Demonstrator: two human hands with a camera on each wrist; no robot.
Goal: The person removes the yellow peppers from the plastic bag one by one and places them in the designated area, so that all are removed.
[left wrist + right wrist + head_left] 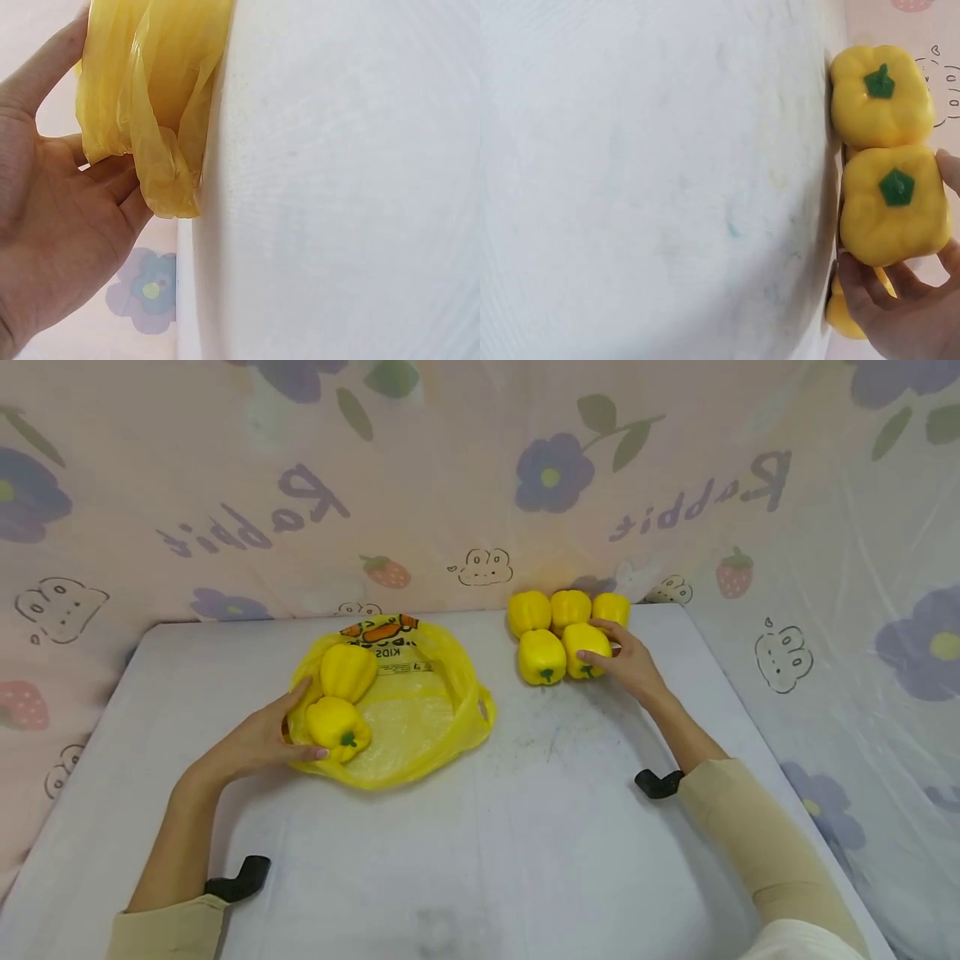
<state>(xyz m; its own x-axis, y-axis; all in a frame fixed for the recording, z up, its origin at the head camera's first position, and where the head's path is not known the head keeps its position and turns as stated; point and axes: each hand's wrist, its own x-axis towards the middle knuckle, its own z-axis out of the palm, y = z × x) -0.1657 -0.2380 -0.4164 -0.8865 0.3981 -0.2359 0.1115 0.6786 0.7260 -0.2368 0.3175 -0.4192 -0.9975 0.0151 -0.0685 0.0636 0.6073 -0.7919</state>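
A rabbit-print curtain (551, 477) is hanging behind a white-covered table (480, 860), where a yellow plastic bag (459, 731) is lying with its mouth open. A person's left hand (258, 739) is curving around the bag's left side, thumb and fingers spread wide and holding the plastic. Off to the right, the right hand (633, 664) is gripping the front-right pepper (587, 647), its partly open thumb and fingers bent around the fruit. Two yellow bell peppers (348, 673) are sitting inside the bag near the left hand; a front-left pepper (542, 657) is resting beside the gripped one, three back-row peppers (570, 608) lining up behind. Green stems (897, 187) are showing on the front pair.
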